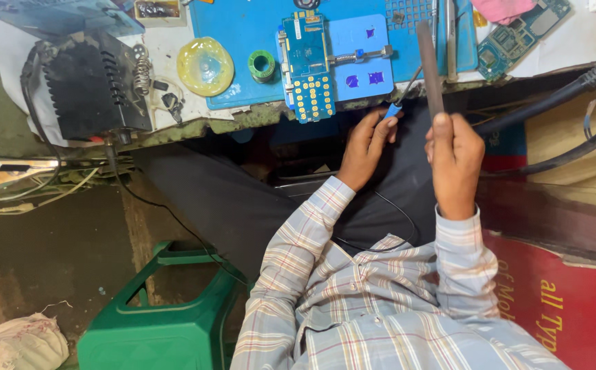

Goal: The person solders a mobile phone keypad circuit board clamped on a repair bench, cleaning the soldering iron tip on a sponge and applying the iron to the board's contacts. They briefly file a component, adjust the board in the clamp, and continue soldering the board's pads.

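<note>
The right hand (454, 164) has its grip closed round a dark rod (429, 65) (left hand (366, 147) pinches a blue-handled tool (399, 103)).

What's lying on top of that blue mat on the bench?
On the blue mat lie a blue circuit board clamped in a metal holder, a green solder spool and purple chips. The board hides the mat beneath it.

The blue mat (243, 34) lies on the bench. At its near edge sits a circuit board (306, 65) clamped in a holder. Just below the mat's edge the left hand (365, 147) grips a thin blue-handled tool (399, 99). The right hand (454, 164), beside it, holds a dark rod (429, 65) reaching up over the mat. Left of the mat stands a black box (89, 85).
</note>
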`<action>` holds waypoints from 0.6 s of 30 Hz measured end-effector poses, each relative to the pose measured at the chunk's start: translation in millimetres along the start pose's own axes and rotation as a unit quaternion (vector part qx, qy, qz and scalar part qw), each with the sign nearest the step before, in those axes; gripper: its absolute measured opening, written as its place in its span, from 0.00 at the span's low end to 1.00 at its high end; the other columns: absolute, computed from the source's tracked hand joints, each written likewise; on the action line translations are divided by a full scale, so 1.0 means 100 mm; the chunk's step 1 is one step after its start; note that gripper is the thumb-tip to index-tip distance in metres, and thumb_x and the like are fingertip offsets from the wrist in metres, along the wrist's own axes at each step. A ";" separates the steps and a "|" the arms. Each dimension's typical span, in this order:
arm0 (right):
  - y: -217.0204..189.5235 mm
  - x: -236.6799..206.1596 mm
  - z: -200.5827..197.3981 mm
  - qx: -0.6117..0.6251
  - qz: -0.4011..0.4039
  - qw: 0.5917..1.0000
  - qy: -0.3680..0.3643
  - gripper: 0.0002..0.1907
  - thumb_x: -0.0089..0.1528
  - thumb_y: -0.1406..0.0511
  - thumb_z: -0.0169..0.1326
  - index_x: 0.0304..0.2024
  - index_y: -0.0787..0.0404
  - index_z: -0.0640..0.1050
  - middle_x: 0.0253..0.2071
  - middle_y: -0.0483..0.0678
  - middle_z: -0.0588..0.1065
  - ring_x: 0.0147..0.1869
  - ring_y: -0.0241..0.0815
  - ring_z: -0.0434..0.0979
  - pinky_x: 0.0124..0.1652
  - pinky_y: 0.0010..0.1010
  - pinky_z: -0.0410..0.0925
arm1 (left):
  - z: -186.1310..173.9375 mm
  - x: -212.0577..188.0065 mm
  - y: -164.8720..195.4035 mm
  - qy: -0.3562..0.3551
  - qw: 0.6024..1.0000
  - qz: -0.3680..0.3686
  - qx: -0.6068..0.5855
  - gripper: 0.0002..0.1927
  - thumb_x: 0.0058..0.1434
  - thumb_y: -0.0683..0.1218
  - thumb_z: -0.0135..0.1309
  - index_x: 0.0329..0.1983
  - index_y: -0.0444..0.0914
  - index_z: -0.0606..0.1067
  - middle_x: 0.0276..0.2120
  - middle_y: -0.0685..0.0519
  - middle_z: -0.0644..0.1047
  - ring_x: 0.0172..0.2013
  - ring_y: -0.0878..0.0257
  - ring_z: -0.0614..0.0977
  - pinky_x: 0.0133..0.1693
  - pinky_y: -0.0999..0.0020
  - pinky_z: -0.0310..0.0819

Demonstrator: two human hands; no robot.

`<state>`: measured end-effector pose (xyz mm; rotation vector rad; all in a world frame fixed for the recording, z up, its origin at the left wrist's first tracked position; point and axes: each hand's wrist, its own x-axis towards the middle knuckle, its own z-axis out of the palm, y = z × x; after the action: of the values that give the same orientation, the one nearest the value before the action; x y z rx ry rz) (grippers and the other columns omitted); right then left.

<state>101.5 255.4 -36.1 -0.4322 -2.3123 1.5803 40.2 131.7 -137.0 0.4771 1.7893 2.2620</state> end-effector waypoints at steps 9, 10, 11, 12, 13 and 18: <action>-0.09 0.22 0.04 0.088 0.019 0.995 0.037 0.18 0.78 0.60 0.47 0.34 0.63 0.69 0.23 0.40 0.63 0.24 0.27 0.60 0.25 0.22 0.52 | 0.00 0.03 -0.05 0.017 1.000 0.003 0.022 0.13 0.74 0.48 0.50 0.49 0.33 0.76 0.28 0.54 0.75 0.31 0.68 0.77 0.37 0.72 0.71; -0.09 0.13 0.02 0.079 0.025 0.996 0.040 0.18 0.77 0.60 0.47 0.34 0.63 0.69 0.23 0.40 0.63 0.24 0.27 0.60 0.25 0.22 0.52 | 0.01 0.02 -0.06 0.019 1.000 -0.002 0.017 0.13 0.74 0.48 0.51 0.49 0.33 0.76 0.28 0.54 0.75 0.31 0.68 0.77 0.37 0.72 0.72; -0.08 0.05 -0.01 0.057 0.027 0.998 0.031 0.19 0.78 0.60 0.47 0.34 0.64 0.69 0.23 0.40 0.63 0.25 0.27 0.61 0.25 0.22 0.52 | 0.01 0.02 -0.07 0.019 1.000 -0.002 0.015 0.13 0.74 0.48 0.51 0.49 0.33 0.76 0.28 0.54 0.76 0.32 0.68 0.77 0.37 0.72 0.72; -0.07 -0.02 -0.02 0.036 0.029 0.999 0.021 0.19 0.78 0.60 0.47 0.34 0.64 0.69 0.23 0.40 0.64 0.25 0.27 0.61 0.25 0.22 0.53 | 0.01 0.02 -0.07 0.020 1.000 0.000 0.014 0.13 0.74 0.48 0.51 0.49 0.33 0.76 0.29 0.53 0.76 0.32 0.68 0.78 0.38 0.71 0.73; -0.06 -0.07 -0.03 0.016 0.031 0.999 0.010 0.19 0.78 0.60 0.47 0.33 0.64 0.69 0.22 0.40 0.64 0.25 0.27 0.62 0.26 0.21 0.54 | 0.01 0.02 -0.07 0.021 1.000 0.000 0.013 0.13 0.73 0.48 0.52 0.49 0.33 0.77 0.29 0.53 0.77 0.32 0.68 0.78 0.38 0.71 0.73; -0.05 -0.05 -0.02 -0.062 -0.006 0.998 0.006 0.20 0.78 0.60 0.47 0.33 0.65 0.71 0.22 0.42 0.67 0.26 0.28 0.66 0.27 0.21 0.58 | 0.04 0.01 0.00 0.032 0.999 0.003 0.024 0.12 0.72 0.47 0.52 0.49 0.33 0.76 0.28 0.53 0.77 0.32 0.67 0.80 0.37 0.70 0.74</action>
<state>106.3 253.1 -31.0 -0.4544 -2.4067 1.4303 40.9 135.2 -136.3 0.4228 1.8802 2.2664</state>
